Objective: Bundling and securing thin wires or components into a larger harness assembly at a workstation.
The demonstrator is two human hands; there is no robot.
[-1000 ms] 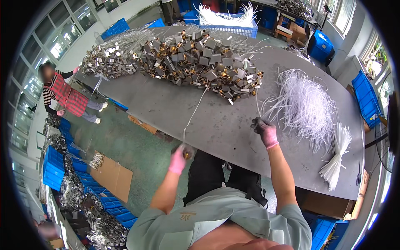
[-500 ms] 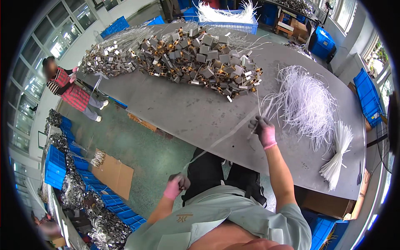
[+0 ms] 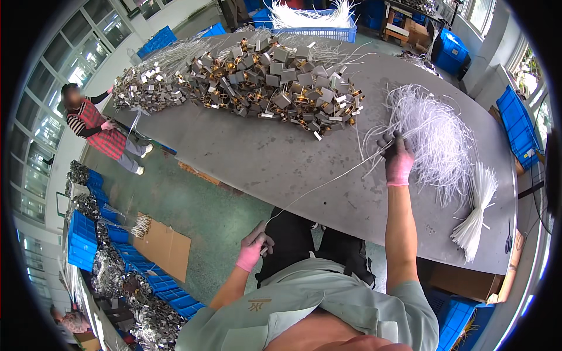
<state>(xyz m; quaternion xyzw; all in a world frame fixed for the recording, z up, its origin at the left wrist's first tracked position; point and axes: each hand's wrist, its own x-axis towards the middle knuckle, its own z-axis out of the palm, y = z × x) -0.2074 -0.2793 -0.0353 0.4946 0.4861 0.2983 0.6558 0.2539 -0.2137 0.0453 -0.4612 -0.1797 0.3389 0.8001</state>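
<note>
A thin white wire (image 3: 321, 185) runs between my hands, crossing the table's near edge. My left hand (image 3: 253, 248), in a grey and pink glove, is closed on its lower end off the table's edge, in front of my dark trousers. A small pale piece shows at these fingers, too small to make out. Over the table, my gloved right hand (image 3: 399, 161) pinches the wire's other end, at the left side of a loose tangle of white wires (image 3: 436, 140). Beyond lies a large heap of small grey metal-cased parts with yellowish coils (image 3: 281, 82).
A tied bundle of straight white wires (image 3: 477, 213) lies at the right of the grey table (image 3: 246, 152). A blue crate of white wires (image 3: 316, 32) stands beyond. Blue bins (image 3: 81, 240) line the left, near cardboard (image 3: 170, 248). Another person (image 3: 96, 126) stands at the far left.
My right hand has moved right and farther over the table, up to the wire tangle. The wire, blurred before, now shows as a thin line. The other person's arm has come down.
</note>
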